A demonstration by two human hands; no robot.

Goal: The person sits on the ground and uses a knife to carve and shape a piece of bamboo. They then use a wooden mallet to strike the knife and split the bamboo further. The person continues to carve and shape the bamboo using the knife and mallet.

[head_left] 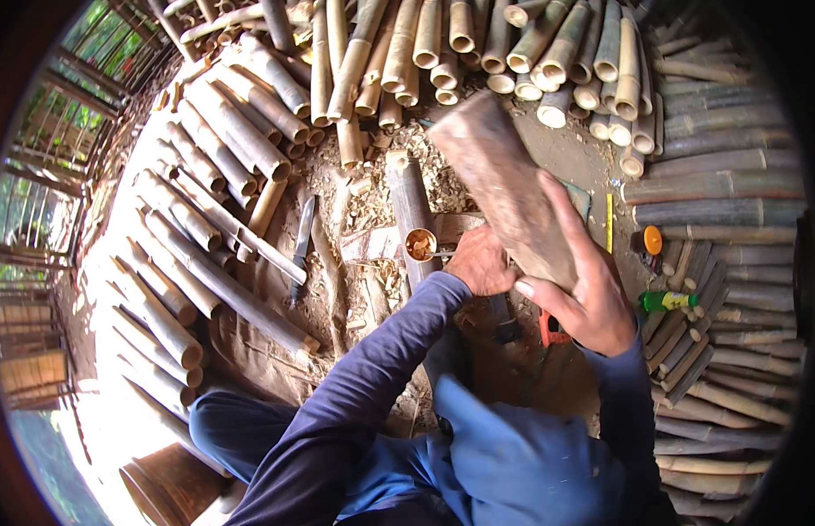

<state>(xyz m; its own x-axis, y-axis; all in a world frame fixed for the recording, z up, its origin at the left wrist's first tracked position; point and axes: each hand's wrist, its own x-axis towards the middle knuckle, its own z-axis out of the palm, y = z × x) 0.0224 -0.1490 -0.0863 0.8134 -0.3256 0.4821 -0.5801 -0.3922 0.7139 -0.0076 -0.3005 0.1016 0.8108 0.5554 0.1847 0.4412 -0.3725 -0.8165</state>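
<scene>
My left hand [482, 261] is closed around a tool with a thin metal shaft [444, 254]. The shaft reaches the open near end of a bamboo tube [409, 193]; its handle and tip are hidden, so I cannot tell its exact kind. Pale shavings [420, 246] show inside the tube's mouth. The tube lies across a flat wooden plank [365, 245]. In my right hand [591, 298] is a thick wooden block [513, 184], gripped by its near end and tilted up and away to the left. It is raised beside and partly over my left hand.
Bamboo tubes are stacked at the left [223, 131], far side [495, 44] and right [723, 184]. A long blade [305, 230] lies left of the plank. To the right are a red-handled tool [550, 330], a yellow measuring strip [610, 223] and a green bottle [666, 301]. Wood chips litter the ground.
</scene>
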